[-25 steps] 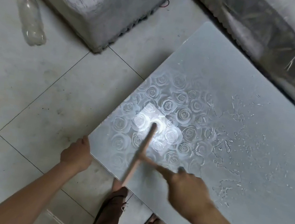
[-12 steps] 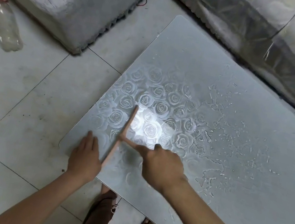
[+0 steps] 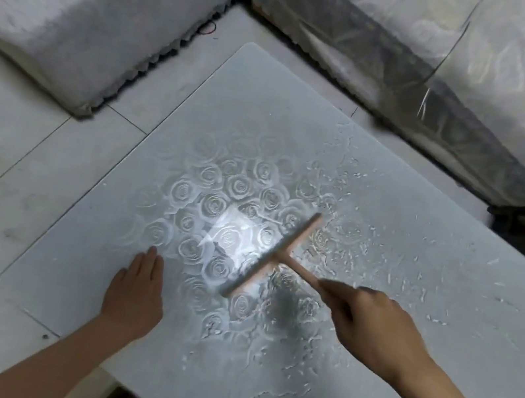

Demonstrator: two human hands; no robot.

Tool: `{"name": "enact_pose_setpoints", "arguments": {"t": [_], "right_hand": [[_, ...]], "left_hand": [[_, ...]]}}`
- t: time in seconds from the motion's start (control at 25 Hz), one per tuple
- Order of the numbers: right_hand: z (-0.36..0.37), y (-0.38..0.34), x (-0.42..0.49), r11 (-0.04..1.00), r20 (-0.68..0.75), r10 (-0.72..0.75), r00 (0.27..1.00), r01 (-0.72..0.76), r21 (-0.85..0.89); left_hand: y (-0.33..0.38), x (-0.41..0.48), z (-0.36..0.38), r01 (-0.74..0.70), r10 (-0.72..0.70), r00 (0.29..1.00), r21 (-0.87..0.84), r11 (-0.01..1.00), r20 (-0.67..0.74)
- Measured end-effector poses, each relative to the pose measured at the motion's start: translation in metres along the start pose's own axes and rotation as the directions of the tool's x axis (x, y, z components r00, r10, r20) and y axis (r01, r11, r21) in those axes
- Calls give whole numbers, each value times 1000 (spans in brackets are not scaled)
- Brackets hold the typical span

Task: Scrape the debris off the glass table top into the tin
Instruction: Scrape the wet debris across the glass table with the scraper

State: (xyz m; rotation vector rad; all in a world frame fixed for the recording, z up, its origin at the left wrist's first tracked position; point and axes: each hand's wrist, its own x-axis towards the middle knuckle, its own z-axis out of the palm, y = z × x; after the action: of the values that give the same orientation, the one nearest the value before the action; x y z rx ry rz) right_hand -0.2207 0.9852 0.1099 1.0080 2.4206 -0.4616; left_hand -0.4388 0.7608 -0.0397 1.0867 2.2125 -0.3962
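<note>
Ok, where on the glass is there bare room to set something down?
Two free patches on the glass table top: the far corner, between the rose pattern and the far edge, and the near-left strip beside the left hand. Crowded: the middle, with the scraper and right hand, and everything right of it, strewn with debris.

Dim flat light, bright glare patch on glass table top (image 3: 270, 103), soft motion blur, wide-angle edge bending

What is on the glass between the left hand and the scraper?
In the head view, only bare glass table top, with rose pattern and a bright glare, lies between the left hand and the scraper; the debris lies beyond it.
</note>
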Motion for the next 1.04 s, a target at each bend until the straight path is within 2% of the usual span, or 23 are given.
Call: {"name": "enact_pose_setpoints", "arguments": {"t": [0.12, 0.24, 0.4, 0.56, 0.72, 0.84, 1.04], "right_hand": [[-17, -2, 52, 965, 38, -47, 998, 36, 259], [-22, -6, 88, 925, 120, -61, 991, 11, 380], [-5, 31, 59, 944, 100, -112, 989, 75, 322], [16, 70, -2, 976, 84, -113, 990, 95, 197], [3, 80, -14, 943, -29, -134, 991, 136, 302], [-16, 71, 3, 918, -75, -118, 990, 138, 372], [-33, 48, 41, 926, -63, -111, 992, 126, 357]], "left_hand": [[33, 13, -7, -22, 24, 999, 66, 998, -27], [58, 23, -14, -6, 8, 999, 56, 998, -39], [74, 28, -21, 54, -49, 997, -66, 996, 63], [63, 32, -26, 38, -37, 987, -2, 999, 154], [70, 32, -28, 71, -48, 976, -102, 992, 213], [72, 33, -35, 61, -41, 981, -104, 993, 188], [59, 48, -59, -21, 19, 998, 27, 999, 57]]}}
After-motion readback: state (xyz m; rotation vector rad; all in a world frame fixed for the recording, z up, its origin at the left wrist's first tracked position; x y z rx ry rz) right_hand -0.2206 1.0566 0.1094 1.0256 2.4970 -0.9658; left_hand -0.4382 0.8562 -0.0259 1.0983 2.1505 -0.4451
